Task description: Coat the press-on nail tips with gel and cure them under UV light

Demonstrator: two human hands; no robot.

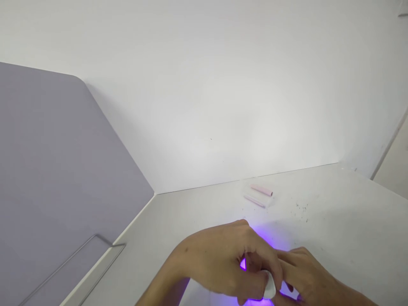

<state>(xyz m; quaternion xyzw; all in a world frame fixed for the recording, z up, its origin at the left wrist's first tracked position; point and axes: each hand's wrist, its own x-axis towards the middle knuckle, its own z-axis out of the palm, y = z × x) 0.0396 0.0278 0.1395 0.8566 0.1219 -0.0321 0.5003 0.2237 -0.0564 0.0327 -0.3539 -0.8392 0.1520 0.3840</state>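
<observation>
My left hand (219, 261) is bent at the wrist, its thumb and fingers closed on a small white rounded object (269, 285). Only the pale end of that object shows; its kind cannot be made out. Violet light (256, 302) glows beneath and between the hands and spills onto the white tabletop. From the lower right comes my right hand (307, 274), its fingers reaching towards the left hand and touching or nearly touching it. Those fingers are apart, with violet light in the gap, but their tips are hidden behind my left hand.
Beyond the hands lie a pink tapered tube (261, 189) and a thin pink stick (254, 201), with something clear between them. Dark specks (301, 207) dot the tabletop (350, 229). A white wall (223, 106) stands behind, a grey panel (57, 161) and bent metal rod (102, 273) at left.
</observation>
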